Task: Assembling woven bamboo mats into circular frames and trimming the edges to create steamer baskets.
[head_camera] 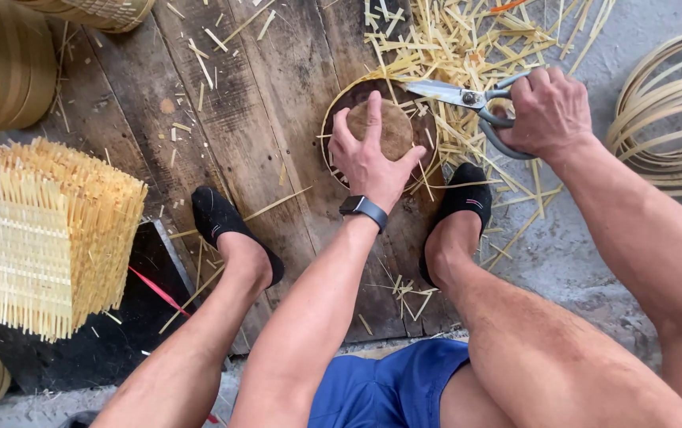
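**Shears held at the rim of a round bamboo piece**

A round woven bamboo piece (381,127), ringed by a thin hoop, is seen lying on dark wooden floor planks (277,103) between the two feet. The left hand (371,154) is spread open and pressed flat on its raised centre, fingers splayed, index finger pointing away from the body; a dark watch (363,210) is worn at the wrist. The right hand (549,111) is closed around the grey handles of a pair of metal shears (468,99). The blades are pointed left, with the tips at the far rim of the round piece; whether they are parted cannot be told.

Pale bamboo offcuts (468,40) are heaped beyond and right of the piece, with loose slivers scattered over the planks. Black low socks (218,218) are worn on both feet. A stack of woven bamboo mats with bristling ends (40,230) is noted at the left, and coiled bamboo strips (666,103) at the far right on the concrete.
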